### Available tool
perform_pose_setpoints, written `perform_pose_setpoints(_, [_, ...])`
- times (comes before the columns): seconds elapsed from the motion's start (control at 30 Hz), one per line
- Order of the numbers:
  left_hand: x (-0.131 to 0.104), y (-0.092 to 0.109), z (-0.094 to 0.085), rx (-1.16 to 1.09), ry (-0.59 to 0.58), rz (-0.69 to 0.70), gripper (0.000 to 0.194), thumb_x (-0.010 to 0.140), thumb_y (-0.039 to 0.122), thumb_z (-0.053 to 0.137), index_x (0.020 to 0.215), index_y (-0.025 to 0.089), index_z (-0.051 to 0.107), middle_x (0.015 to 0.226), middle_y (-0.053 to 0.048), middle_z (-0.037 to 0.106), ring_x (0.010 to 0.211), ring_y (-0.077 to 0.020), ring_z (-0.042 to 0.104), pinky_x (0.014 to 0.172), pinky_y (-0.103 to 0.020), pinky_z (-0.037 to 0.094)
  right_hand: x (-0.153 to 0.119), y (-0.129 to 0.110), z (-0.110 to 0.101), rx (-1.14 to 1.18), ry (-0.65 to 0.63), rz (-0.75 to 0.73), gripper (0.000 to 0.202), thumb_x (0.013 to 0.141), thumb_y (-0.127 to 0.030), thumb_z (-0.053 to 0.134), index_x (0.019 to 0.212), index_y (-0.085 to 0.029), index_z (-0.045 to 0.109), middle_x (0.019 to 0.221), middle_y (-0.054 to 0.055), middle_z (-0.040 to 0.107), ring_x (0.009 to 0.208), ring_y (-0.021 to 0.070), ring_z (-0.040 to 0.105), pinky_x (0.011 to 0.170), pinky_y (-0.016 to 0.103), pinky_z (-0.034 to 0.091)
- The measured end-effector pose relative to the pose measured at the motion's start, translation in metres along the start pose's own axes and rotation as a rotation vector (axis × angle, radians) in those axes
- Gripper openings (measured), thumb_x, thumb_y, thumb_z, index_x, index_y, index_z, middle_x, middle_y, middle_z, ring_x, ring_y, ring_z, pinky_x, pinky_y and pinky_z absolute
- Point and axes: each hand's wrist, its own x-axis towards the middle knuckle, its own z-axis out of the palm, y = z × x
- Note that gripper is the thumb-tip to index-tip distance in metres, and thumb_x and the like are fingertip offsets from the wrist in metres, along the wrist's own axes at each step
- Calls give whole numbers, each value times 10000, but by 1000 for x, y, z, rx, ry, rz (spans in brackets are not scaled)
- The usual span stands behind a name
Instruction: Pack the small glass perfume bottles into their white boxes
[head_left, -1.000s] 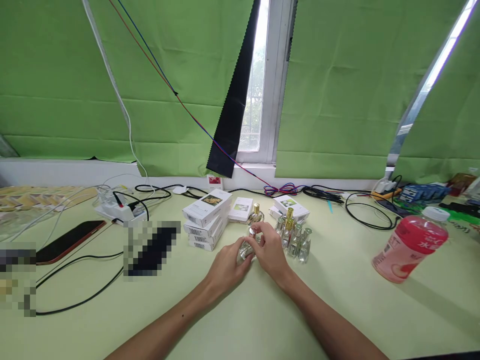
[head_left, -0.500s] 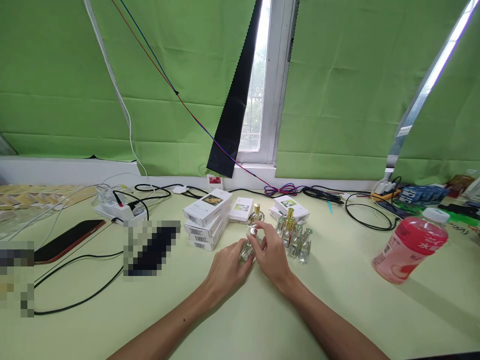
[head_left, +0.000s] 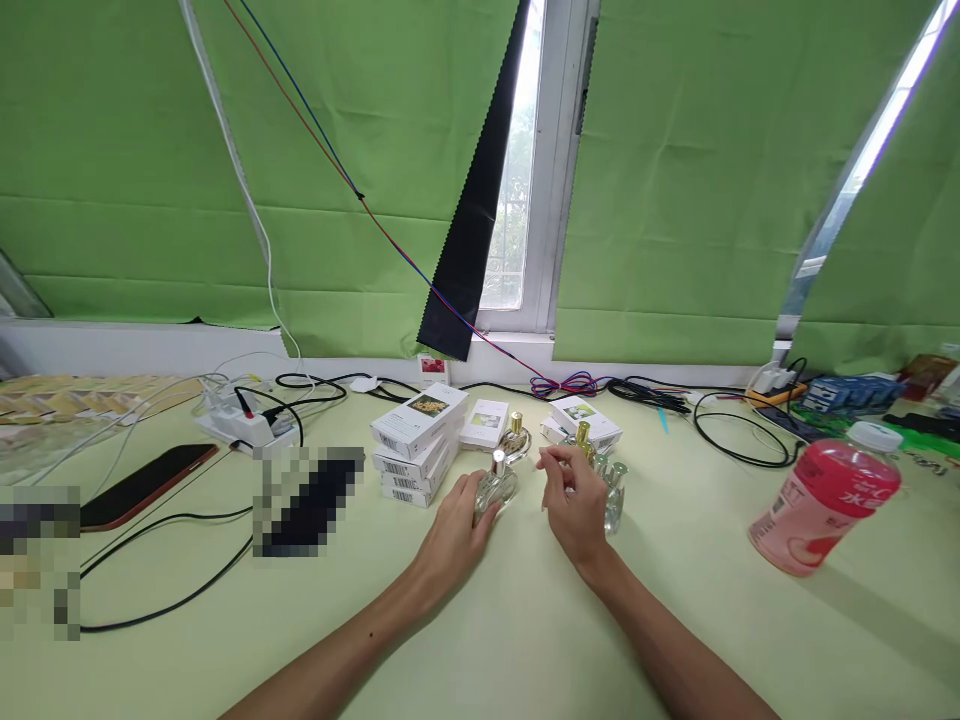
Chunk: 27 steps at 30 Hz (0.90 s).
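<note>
My left hand (head_left: 454, 530) is closed around the side of a clear glass perfume bottle (head_left: 498, 488), which has a silver spray top. To its right, my right hand (head_left: 574, 500) is lifted off that bottle, with fingers curled and fingertips drawn together; whatever may be between them is too small to make out. Behind the right hand stand several slim glass perfume bottles (head_left: 615, 500) with gold or greenish tops, partly hidden by it. Another round bottle with a gold top (head_left: 516, 436) stands just beyond the held one.
White printed boxes (head_left: 420, 425) are stacked left of the hands, with another box (head_left: 486, 424) and more boxes (head_left: 589, 420) behind. A pink-labelled drink bottle (head_left: 825, 505) stands right. A phone (head_left: 146, 487), power strip (head_left: 247, 425) and cables lie left; coiled cables (head_left: 649, 393) run along the back.
My right hand has come away from the top of the perfume bottle and moved right, in front of the slim bottles. My left hand keeps its hold, and the silver top now shows.
</note>
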Motion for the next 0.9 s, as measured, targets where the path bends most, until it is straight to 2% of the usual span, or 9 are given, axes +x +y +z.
perform_pose_setpoints(0.13, [0,2,1,-68,16,-40,403,973,358,525,1341,194,514,1162,-115,648,785,-205,642,738,-354,547,5,-5,-5,8,32,41,284,990,-442,554,827,-212,587,648,-15,657,454,116,585,492,236,459])
perform_pose_setpoints(0.23, [1,2,2,-107,32,-56,390,960,360,523,1314,196,531,1124,-96,635,708,-171,611,683,-330,535,15,-11,-14,-23,81,19,329,969,-486,573,784,-214,572,591,-23,611,459,123,582,495,235,451])
perform_pose_setpoints(0.3, [2,0,3,-131,34,-92,386,952,379,526,1292,198,546,1101,-87,630,717,-171,610,666,-322,530,27,-14,-27,-106,121,9,368,953,-522,578,749,-217,560,577,-18,603,470,128,570,517,244,441])
perform_pose_setpoints(0.37, [3,-1,3,-167,38,-136,387,937,405,541,1263,198,560,1094,-84,629,739,-176,614,661,-320,532,43,-14,-45,-222,65,50,401,946,-554,570,725,-220,551,592,-11,620,459,124,528,552,263,435])
perform_pose_setpoints(0.43, [5,-2,4,-198,43,-162,372,923,420,555,1218,196,578,1087,-82,631,769,-185,622,674,-324,537,60,-10,-68,-346,-1,130,404,939,-583,550,769,-218,583,714,29,695,532,151,577,611,292,451])
perform_pose_setpoints(0.53, [7,1,6,-211,39,-173,324,914,421,561,1137,190,605,1025,-68,644,765,-188,623,682,-324,525,79,2,-104,-523,-192,270,446,894,-651,549,924,-218,650,842,81,733,702,232,658,674,336,461])
perform_pose_setpoints(0.67, [8,8,10,-215,30,-203,331,924,439,563,1123,180,619,935,-60,659,700,-181,609,644,-313,495,88,15,-139,-534,-586,457,667,789,-702,646,1224,-197,631,1091,144,716,725,230,674,667,339,493])
perform_pose_setpoints(0.77, [7,14,12,-222,31,-178,357,944,431,542,1176,170,615,971,-85,676,715,-189,620,654,-321,498,87,21,-147,-482,-797,562,841,702,-657,746,1371,-186,555,1300,203,629,774,225,670,644,322,518])
perform_pose_setpoints(0.9, [12,19,15,-215,6,-122,356,945,377,530,1214,162,621,1020,-112,695,795,-219,660,713,-347,524,84,33,-143,-429,-937,590,916,654,-536,825,1441,-190,510,1407,214,560,872,238,667,743,336,539])
